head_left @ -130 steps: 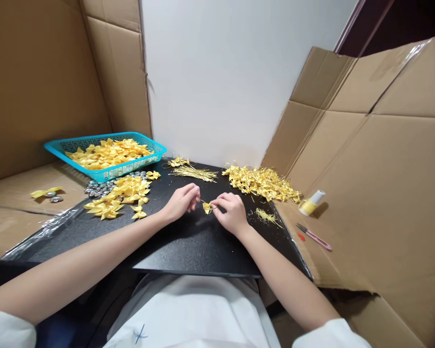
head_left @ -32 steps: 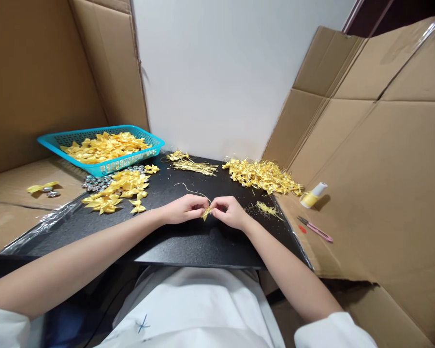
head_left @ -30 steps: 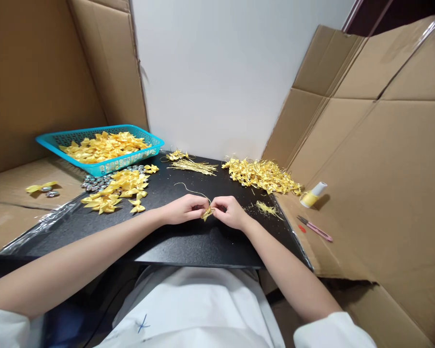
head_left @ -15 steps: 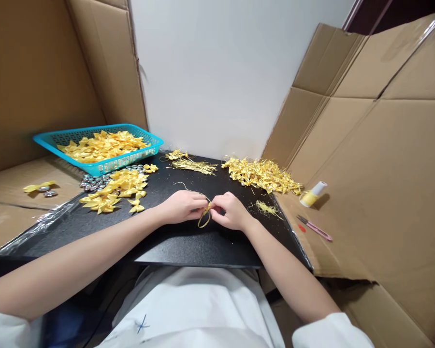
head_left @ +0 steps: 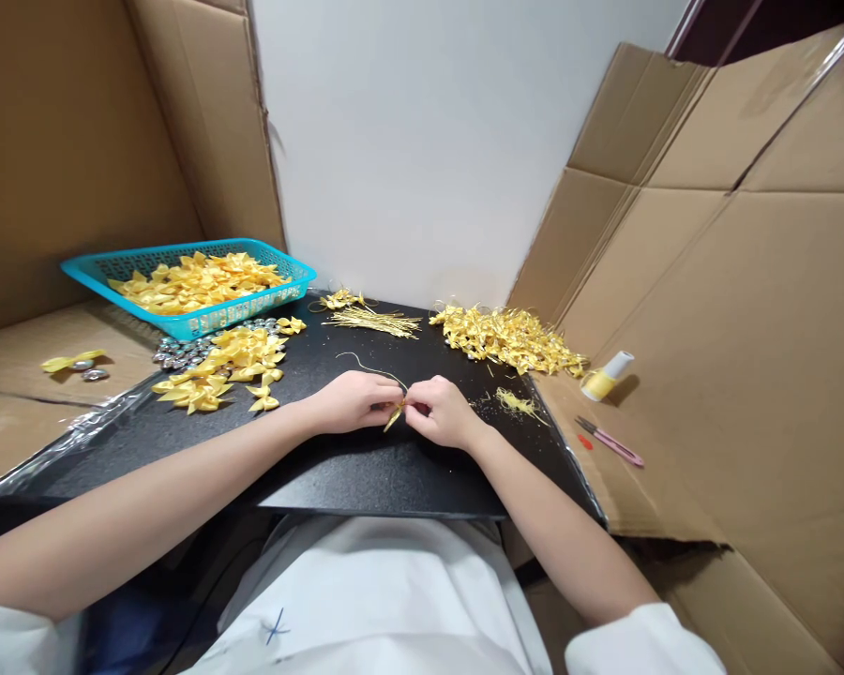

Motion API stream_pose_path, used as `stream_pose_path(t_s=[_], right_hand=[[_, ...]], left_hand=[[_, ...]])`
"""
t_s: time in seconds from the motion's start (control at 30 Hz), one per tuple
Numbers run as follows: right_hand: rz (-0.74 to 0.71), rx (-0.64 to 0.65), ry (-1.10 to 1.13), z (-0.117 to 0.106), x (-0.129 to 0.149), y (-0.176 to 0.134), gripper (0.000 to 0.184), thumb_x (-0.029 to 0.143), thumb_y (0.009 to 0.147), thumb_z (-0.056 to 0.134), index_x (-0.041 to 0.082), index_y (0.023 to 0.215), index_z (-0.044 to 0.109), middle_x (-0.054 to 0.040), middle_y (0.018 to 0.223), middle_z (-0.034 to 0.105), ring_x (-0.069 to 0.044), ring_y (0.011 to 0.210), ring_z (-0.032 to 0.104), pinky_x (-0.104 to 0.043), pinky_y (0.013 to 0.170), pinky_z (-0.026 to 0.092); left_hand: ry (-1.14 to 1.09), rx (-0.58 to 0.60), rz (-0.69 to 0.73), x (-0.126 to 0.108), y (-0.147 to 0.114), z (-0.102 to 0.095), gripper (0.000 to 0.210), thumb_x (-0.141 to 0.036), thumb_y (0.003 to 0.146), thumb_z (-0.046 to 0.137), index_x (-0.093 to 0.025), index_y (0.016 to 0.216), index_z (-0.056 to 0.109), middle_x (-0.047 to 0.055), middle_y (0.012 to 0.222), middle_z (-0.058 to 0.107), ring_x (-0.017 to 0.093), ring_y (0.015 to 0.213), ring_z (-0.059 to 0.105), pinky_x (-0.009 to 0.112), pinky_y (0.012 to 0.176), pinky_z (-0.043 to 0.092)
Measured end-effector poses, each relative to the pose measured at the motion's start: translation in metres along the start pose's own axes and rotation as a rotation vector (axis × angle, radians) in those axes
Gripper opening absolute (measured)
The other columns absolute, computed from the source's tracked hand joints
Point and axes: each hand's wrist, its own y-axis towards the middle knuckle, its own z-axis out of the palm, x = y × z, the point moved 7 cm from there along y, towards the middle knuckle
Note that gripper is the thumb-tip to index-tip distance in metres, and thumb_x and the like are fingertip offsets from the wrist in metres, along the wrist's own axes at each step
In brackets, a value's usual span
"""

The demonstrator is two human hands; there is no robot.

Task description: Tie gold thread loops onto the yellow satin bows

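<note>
Over the dark tabletop, my left hand and my right hand meet, fingertips pinched close together. Between them is a thin gold cord, whose loose end curves up behind my left hand. A narrow yellow-gold piece pokes out below the fingertips; whether it is the cord's loop or a ribbon bow's tip I cannot tell. Fingers hide the point where the cord is gripped. Beyond my hands lies a bundle of cut gold cords.
At left, a blue basket holds yellow ribbon bows; more bows lie near silver beads. A heap of corded bows, thread scraps, a yellow thread spool and pink-handled snips are at right. Cardboard walls flank the table.
The round cord loop below my fingertips now looks narrow and slanted. My right hand has shifted very slightly left; both hands keep their pinch.
</note>
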Motion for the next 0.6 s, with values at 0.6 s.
stream_pose_path(t_s=[0.6], right_hand=[[0.357, 0.005, 1.073, 0.026, -0.022, 0.0, 0.027, 0.034, 0.065, 0.06, 0.019, 0.054, 0.041, 0.0074, 0.049, 0.032, -0.007, 0.05, 0.029, -0.023, 0.052, 0.025]], left_hand=[[-0.827, -0.018, -0.257, 0.004, 0.004, 0.006, 0.038, -0.051, 0.085, 0.053, -0.015, 0.071, 0.049, -0.001, 0.067, 0.051, 0.01, 0.063, 0.046, 0.022, 0.06, 0.039]])
